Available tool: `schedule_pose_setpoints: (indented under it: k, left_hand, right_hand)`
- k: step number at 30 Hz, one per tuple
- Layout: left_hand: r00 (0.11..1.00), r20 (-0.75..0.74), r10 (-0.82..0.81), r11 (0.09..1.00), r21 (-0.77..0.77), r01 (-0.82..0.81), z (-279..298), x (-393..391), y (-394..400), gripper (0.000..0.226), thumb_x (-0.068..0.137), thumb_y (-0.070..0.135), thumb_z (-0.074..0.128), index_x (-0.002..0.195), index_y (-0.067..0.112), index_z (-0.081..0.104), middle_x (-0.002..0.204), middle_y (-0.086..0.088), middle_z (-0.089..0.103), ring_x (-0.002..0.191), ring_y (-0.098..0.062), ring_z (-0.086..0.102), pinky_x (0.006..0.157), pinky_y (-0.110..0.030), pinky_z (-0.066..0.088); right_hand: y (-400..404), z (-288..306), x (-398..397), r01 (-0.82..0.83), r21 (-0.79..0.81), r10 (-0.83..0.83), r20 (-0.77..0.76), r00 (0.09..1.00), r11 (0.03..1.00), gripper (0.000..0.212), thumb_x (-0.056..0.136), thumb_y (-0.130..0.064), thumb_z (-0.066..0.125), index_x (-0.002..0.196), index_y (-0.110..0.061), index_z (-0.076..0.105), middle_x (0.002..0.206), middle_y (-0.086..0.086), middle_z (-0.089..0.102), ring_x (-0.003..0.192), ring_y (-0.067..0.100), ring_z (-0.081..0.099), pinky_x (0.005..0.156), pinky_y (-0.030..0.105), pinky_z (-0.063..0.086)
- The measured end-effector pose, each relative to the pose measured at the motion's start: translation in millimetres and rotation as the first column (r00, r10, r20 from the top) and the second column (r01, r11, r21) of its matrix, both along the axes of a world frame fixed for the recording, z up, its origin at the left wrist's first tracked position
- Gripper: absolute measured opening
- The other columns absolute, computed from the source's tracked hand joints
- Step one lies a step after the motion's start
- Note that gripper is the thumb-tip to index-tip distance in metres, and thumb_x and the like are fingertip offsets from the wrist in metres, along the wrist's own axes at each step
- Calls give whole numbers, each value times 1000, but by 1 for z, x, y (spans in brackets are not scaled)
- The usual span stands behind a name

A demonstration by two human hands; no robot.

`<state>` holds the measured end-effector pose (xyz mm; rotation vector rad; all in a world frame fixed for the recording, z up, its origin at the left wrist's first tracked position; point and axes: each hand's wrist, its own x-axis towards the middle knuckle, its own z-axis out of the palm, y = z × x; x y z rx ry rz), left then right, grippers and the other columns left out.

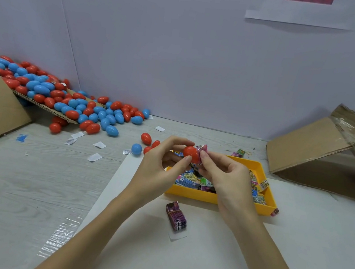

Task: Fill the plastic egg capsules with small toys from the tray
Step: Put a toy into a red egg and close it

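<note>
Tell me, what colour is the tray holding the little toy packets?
Yellow; the tray shows in the head view, below the hands.

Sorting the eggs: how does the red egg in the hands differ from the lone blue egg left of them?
The red egg is pinched between both hands above the yellow tray; the blue egg rests untouched on the table. They differ in colour. Both are smooth plastic.
</note>
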<state>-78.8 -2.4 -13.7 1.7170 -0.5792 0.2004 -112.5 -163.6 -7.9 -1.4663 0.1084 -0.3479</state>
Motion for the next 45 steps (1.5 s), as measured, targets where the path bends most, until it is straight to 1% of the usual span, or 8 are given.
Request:
schedule_pose_setpoints:
  k: [7, 12, 16, 20, 24, 28, 33, 45]
  left_hand:
    - [1000, 13, 8, 1000, -9, -8, 0, 1, 0, 31, 99, 16, 68, 129, 22, 65, 112, 7, 74, 102, -15, 74, 90, -33, 62]
    - [998, 45, 44, 996, -79, -40, 2, -2, 0, 33, 97, 21, 70, 129, 24, 68, 112, 9, 76, 108, -13, 72, 92, -31, 59]
    - [995, 97, 35, 997, -69, -29, 2, -3, -2, 37, 98, 27, 69, 134, 26, 65, 120, 11, 73, 119, -13, 67, 95, -30, 57]
    - [987, 158, 11, 997, -80, 2, 1, -4, -3, 41, 96, 19, 73, 135, 23, 64, 129, 9, 70, 124, -21, 64, 97, -30, 56]
    - [989, 148, 1, 998, -56, 8, 2, 0, 3, 46, 93, 21, 76, 137, 29, 64, 128, 8, 71, 121, -23, 66, 99, -38, 57]
    - [991, 137, -6, 999, -39, 12, 3, 1, 4, 49, 94, 23, 76, 140, 32, 63, 131, 12, 70, 119, -20, 68, 99, -39, 57]
    - [992, 113, -55, 995, -74, 64, 6, 2, 8, 54, 89, 24, 79, 140, 30, 63, 129, 12, 72, 121, -19, 67, 99, -31, 56]
    - [998, 52, -33, 984, -172, 41, 4, 4, 8, 35, 86, 24, 75, 120, 17, 76, 113, 7, 78, 115, -18, 70, 102, -30, 53]
  right_hand:
    - [2, 4, -3, -33, -7, 33, -16, 999, 999, 27, 92, -25, 74, 115, -11, 77, 100, 0, 80, 98, 14, 76, 83, 28, 62]
    - [5, 9, -4, -84, 187, 99, -73, 992, 979, 26, 91, -22, 74, 113, -8, 76, 100, 5, 80, 98, 19, 77, 79, 24, 62]
    - [7, 17, -8, -201, 578, 347, -154, 925, 791, 27, 91, -21, 73, 110, -2, 74, 100, 11, 78, 90, 18, 77, 78, 24, 62]
    - [11, 20, -11, -253, 746, 531, -155, 833, 616, 31, 83, -24, 78, 106, -3, 79, 102, 10, 77, 89, 18, 76, 80, 31, 61]
    - [11, 20, -11, -254, 763, 565, -171, 807, 595, 37, 83, -25, 79, 113, -3, 76, 101, 9, 77, 88, 23, 76, 79, 35, 61]
    - [10, 18, -10, -249, 787, 585, -169, 793, 565, 30, 84, -24, 78, 105, -2, 79, 98, 9, 76, 85, 22, 76, 77, 34, 62]
    - [11, 17, -11, -258, 794, 591, -152, 792, 550, 29, 84, -26, 79, 103, -4, 80, 99, 8, 75, 88, 22, 74, 81, 34, 62]
    - [15, 23, -14, -232, 777, 563, -185, 805, 586, 23, 84, -27, 77, 87, -6, 83, 109, 12, 77, 100, 25, 77, 86, 34, 57]
